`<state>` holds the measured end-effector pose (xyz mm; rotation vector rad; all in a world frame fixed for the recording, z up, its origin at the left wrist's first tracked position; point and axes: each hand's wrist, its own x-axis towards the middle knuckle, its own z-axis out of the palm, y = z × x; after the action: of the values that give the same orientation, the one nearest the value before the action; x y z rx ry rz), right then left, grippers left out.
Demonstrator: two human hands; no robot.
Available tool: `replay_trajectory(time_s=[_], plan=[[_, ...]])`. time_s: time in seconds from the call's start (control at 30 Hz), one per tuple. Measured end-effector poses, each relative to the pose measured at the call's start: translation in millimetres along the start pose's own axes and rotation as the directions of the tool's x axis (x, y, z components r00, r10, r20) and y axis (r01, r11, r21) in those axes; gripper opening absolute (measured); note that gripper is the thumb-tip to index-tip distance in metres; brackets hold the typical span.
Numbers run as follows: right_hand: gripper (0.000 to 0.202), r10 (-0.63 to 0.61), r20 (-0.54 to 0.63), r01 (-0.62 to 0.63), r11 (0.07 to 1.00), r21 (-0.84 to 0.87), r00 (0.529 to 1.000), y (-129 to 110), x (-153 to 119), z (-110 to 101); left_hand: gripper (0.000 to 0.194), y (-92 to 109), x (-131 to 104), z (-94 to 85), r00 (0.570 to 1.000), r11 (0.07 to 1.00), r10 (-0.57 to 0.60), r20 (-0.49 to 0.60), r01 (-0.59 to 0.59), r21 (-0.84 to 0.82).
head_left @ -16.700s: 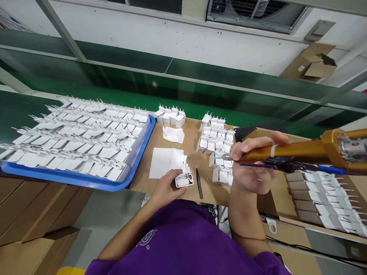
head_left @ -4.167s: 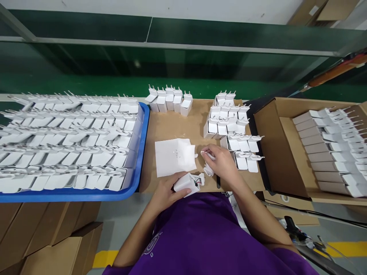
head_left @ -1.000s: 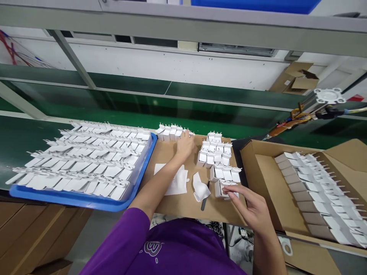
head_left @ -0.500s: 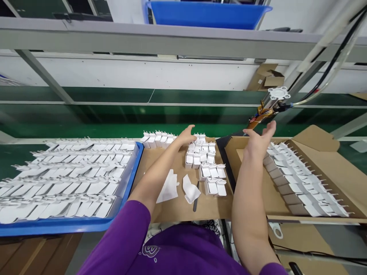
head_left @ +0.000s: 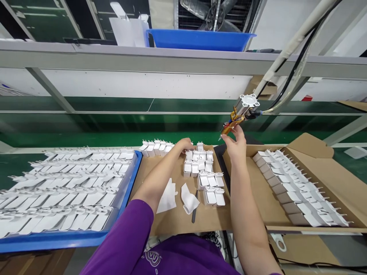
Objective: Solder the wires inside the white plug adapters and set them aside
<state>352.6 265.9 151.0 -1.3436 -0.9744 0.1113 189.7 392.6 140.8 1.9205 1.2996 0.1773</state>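
Loosely parted, right fingers (head_left: 239,132) touch the orange tool (head_left: 234,121).

Site: a workshop, factory assembly type. Evidence: many identical white units (head_left: 63,189) stand in rows in a blue tray (head_left: 57,241), with more in a cardboard carton (head_left: 268,204). A powered tool (head_left: 235,118) hangs over the green bench (head_left: 8,163) on hoses (head_left: 295,70). A metal shelf (head_left: 114,59) spans the station, bearing a plastic tub (head_left: 200,40). Behind it, a large fan (head_left: 216,17) sits in the wall.
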Motion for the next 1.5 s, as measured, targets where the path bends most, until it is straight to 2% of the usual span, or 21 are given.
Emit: replay_trajectory(time_s=[0.1,0.17,0.27,0.37,0.47,0.57,0.63,0.7,0.77,0.87,0.97,1.03,1.07,1.2,1.3,1.37,1.43,1.5], plan=[[0.057,-0.022,0.050,0.021,0.999,0.027,0.999,-13,-8,8,0.029,4,-5,-1.5,0.992,0.993,-0.091,0.086,0.083,0.086],[0.056,-0.038,0.078,0.035,0.999,0.042,0.996,-21,-14,11,0.029,7,-9,-1.7,0.991,0.987,-0.102,0.089,0.090,0.131],[0.054,-0.063,0.116,0.056,0.997,0.058,0.991,-28,-20,13,0.025,12,-16,-7.0,0.996,0.977,-0.084,0.034,0.075,0.198],[0.056,-0.074,0.137,0.065,0.996,0.068,0.988,-32,-27,12,0.027,22,-31,-23.5,0.996,0.967,-0.021,-0.081,0.041,0.251],[0.055,-0.124,0.128,0.118,0.992,0.052,0.984,-36,-36,9,0.044,25,-66,-45.3,0.981,0.959,0.051,-0.185,0.004,0.284],[0.046,-0.222,0.089,0.223,0.975,-0.006,0.971,-47,-49,4,0.045,9,-128,-54.2,0.970,0.952,0.129,-0.209,-0.062,0.300],[0.041,-0.266,0.080,0.270,0.962,-0.044,0.961,-57,-60,0,0.038,-13,-176,-45.6,0.938,0.901,0.313,-0.150,-0.243,0.358],[0.038,-0.302,0.092,0.308,0.950,-0.058,0.949,-67,-71,-5,0.034,-39,-219,-26.2,0.923,0.858,0.382,0.042,-0.371,0.356],[0.037,-0.343,0.116,0.349,0.936,-0.039,0.932,-76,-81,-9,0.033,-64,-249,-1.9,0.908,0.842,0.371,0.193,-0.417,0.343],[0.038,-0.391,0.124,0.389,0.920,0.041,0.912,-83,-96,-12,0.035,-90,-269,29.3,0.940,0.875,0.253,0.228,-0.323,0.361],[0.040,-0.408,0.091,0.394,0.908,0.143,0.908,-86,-110,-10,0.055,-104,-273,46.7,0.976,0.949,0.177,0.124,-0.203,0.242],[0.044,-0.412,0.070,0.390,0.896,0.210,0.909,-87,-118,-9,0.073,-112,-275,52.6,0.986,0.986,0.157,0.061,-0.160,0.048],[0.047,-0.419,0.063,0.393,0.887,0.241,0.906,-88,-121,-9,0.076,-117,-276,54.8,0.987,0.987,0.154,0.044,-0.151,-0.059],[0.051,-0.505,0.070,0.461,0.829,0.317,0.860,-95,-126,-10,0.059,-136,-278,62.8,0.991,0.910,0.136,-0.022,-0.133,-0.394],[0.047,-0.549,0.098,0.488,0.800,0.349,0.830,-98,-127,-9,0.043,-146,-275,72.3,0.983,0.866,0.116,-0.141,-0.170,-0.470],[0.048,-0.578,0.078,0.510,0.768,0.388,0.812,-99,-128,-8,0.025,-151,-272,82.3,0.940,0.870,0.164,-0.301,-0.281,-0.405],[0.049,-0.599,0.046,0.528,0.737,0.422,0.800,-100,-130,-8,0.021,-156,-271,94.5,0.851,0.882,0.257,-0.458,-0.400,-0.247],[0.049,-0.567,0.065,0.481,0.749,0.457,0.821,-103,-132,-7,0.025,-160,-271,107.2,0.762,0.883,0.362,-0.537,-0.464,-0.063]])
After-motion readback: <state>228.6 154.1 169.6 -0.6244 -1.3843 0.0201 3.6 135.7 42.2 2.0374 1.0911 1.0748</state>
